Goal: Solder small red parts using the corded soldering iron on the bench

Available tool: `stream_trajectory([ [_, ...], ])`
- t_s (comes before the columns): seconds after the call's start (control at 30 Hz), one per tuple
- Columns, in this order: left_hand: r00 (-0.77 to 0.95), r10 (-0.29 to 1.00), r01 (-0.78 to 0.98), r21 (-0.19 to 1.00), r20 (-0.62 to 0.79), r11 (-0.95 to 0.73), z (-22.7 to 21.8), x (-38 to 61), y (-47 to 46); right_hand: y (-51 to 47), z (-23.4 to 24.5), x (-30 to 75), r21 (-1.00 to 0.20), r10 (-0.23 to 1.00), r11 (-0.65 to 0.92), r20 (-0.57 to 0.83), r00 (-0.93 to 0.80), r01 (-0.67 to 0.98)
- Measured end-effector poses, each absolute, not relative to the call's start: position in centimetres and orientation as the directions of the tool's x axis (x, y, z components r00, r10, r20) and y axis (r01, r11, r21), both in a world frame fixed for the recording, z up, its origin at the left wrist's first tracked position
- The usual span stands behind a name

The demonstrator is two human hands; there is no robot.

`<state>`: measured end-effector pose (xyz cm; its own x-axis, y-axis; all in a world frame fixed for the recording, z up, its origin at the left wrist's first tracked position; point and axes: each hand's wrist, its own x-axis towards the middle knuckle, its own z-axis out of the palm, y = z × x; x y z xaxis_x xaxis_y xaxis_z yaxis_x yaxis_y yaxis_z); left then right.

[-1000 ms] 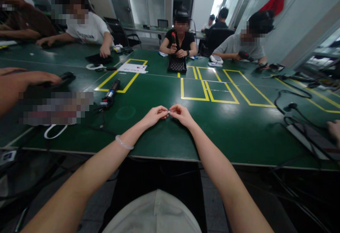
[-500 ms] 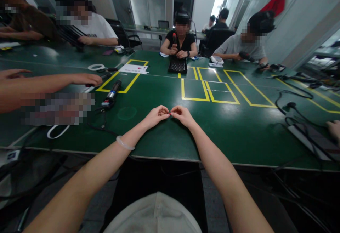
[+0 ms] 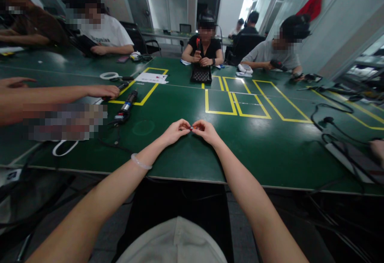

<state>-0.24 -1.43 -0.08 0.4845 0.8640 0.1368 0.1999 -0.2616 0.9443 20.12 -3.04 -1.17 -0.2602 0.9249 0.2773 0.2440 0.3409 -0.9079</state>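
In the head view my left hand [image 3: 176, 130] and my right hand [image 3: 206, 130] meet over the green table, fingertips almost touching. Between them is a tiny part [image 3: 191, 128] with red and whitish spots, too small to name. Both hands are closed in a pinch on it, and the fingers cover most of it. Left of my hands, a cylindrical tool like an electric screwdriver [image 3: 128, 104] lies on the table, with a dark cable running from it.
The green table [image 3: 168, 159] bears yellow tape outlines [image 3: 221, 113]. On the left, a co-worker's hand [image 3: 105, 91] reaches in near a white paper [image 3: 151, 78]. A black tray [image 3: 201, 74] stands before the person opposite. Black cables and a flat grey box [image 3: 345, 161] lie right.
My hands stay in place, and the small part between them shows slightly differently, now with a whitish spot. The co-worker's hand on the left has shifted slightly right.
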Motion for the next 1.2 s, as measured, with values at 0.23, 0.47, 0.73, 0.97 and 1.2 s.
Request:
stream_trajectory([
  [0.23,0.494,0.861,0.178,0.955,0.12,-0.236,-0.28,-0.27,-1.39,-3.06,-1.22,20.08,-0.9,0.924,0.346,0.278,-0.261,0.264],
  [0.47,0.493,0.863,0.176,0.958,0.113,-0.225,-0.16,-0.24,-1.53,-3.16,-1.26,20.07,-0.902,0.925,0.346,0.28,-0.259,0.26],
  [0.73,0.503,0.858,0.177,0.959,0.104,-0.22,-0.17,-0.33,-1.41,-3.15,-0.99,20.12,-0.895,0.929,0.332,0.255,-0.268,0.299],
  [0.97,0.5,0.861,0.194,0.956,0.098,-0.221,-0.08,-0.42,-1.47,-3.24,-1.1,20.13,-0.891,0.928,0.339,0.264,-0.263,0.302],
  [1.2,0.486,0.869,0.222,0.948,0.094,-0.226,0.09,-0.46,-1.48,-3.02,-1.12,20.05,-0.902,0.933,0.32,0.246,-0.264,0.289],
])
